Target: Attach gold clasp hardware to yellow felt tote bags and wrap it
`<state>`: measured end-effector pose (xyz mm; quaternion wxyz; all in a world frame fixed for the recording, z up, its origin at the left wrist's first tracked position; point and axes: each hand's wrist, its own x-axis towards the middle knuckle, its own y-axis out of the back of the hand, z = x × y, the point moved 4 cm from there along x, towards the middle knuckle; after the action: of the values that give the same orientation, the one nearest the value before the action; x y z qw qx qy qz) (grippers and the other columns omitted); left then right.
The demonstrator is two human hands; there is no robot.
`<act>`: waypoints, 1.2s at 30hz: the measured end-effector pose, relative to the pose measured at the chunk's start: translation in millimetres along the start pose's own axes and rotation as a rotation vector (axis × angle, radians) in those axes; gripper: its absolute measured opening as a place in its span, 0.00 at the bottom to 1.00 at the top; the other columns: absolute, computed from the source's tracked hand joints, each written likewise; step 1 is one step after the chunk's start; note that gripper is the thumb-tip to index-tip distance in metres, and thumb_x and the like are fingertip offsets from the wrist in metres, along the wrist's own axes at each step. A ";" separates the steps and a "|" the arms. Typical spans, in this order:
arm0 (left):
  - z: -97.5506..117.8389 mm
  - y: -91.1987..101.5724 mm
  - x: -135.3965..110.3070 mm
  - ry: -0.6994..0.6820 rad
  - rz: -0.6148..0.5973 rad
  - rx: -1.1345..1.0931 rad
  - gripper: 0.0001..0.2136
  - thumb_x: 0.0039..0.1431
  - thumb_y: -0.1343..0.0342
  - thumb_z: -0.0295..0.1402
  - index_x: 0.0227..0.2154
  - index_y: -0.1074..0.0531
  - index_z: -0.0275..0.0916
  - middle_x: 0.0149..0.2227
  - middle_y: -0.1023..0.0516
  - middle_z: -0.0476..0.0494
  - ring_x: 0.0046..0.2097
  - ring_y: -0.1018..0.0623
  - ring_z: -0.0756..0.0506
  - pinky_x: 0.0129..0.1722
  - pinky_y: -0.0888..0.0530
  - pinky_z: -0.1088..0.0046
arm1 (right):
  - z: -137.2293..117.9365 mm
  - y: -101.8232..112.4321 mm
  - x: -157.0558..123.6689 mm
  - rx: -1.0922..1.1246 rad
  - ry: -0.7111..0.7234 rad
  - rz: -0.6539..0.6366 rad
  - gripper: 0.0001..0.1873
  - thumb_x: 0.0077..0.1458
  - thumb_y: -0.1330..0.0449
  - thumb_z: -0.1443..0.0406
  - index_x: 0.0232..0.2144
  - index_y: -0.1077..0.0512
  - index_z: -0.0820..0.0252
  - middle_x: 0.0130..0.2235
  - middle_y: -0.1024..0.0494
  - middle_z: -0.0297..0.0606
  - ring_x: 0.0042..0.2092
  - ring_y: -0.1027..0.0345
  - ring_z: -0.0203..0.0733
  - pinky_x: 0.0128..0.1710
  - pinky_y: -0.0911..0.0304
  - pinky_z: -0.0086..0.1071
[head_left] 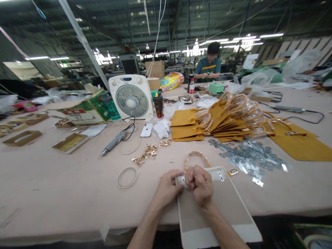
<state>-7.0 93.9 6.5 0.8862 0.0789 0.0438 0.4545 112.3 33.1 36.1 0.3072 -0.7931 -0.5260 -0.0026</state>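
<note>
A bag panel (223, 204), grey-beige with a white border, lies at the table's front edge and partly overhangs it. My left hand (168, 186) pinches its upper left corner, thumb on top, beside a small metal plate (183, 181). My right hand (200, 184) is curled into a fist against the panel's top edge; whatever is inside the fist is hidden. Another metal plate (221, 176) sits at the upper right of the panel. Just beyond the top edge stands a plastic-wrapped tan handle (197, 154). A gold clasp (233, 172) sticks out at the right corner.
Loose metal plates (251, 157) are heaped at right, before stacked mustard bag pieces (186, 124). Gold fittings (146, 154), a ring of tape (127, 177), an electric screwdriver (114, 142), a phone (146, 130) and a fan (131, 98) stand left. A co-worker (209, 65) sits across the table.
</note>
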 end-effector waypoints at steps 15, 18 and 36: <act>15.2 -1.2 -5.1 -0.083 -0.121 -0.064 0.16 0.50 0.41 0.22 0.41 0.17 0.39 0.47 0.18 0.43 0.52 0.22 0.39 0.52 0.25 0.68 | 19.2 -10.7 -1.9 -0.442 0.233 -0.106 0.20 0.69 0.46 0.58 0.24 0.32 0.55 0.23 0.32 0.34 0.25 0.39 0.40 0.28 0.45 0.35; 13.1 0.2 -6.6 -0.093 -0.122 -0.060 0.20 0.46 0.42 0.18 0.42 0.18 0.40 0.49 0.19 0.43 0.54 0.23 0.39 0.55 0.26 0.67 | 18.9 -9.9 6.3 -0.405 0.131 -0.071 0.22 0.68 0.45 0.54 0.22 0.34 0.55 0.21 0.35 0.32 0.23 0.43 0.38 0.25 0.48 0.34; 17.0 -0.7 -14.2 -0.071 -0.040 0.007 0.21 0.44 0.35 0.29 0.45 0.19 0.41 0.48 0.18 0.41 0.52 0.21 0.36 0.52 0.22 0.62 | -0.5 -17.0 12.7 -0.274 -0.003 0.051 0.30 0.64 0.45 0.45 0.16 0.39 0.53 0.18 0.39 0.32 0.21 0.47 0.37 0.23 0.46 0.34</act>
<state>-12.2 80.2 23.2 0.8959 0.0972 0.0156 0.4332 104.0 47.8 48.9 0.1953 -0.8408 -0.5006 -0.0654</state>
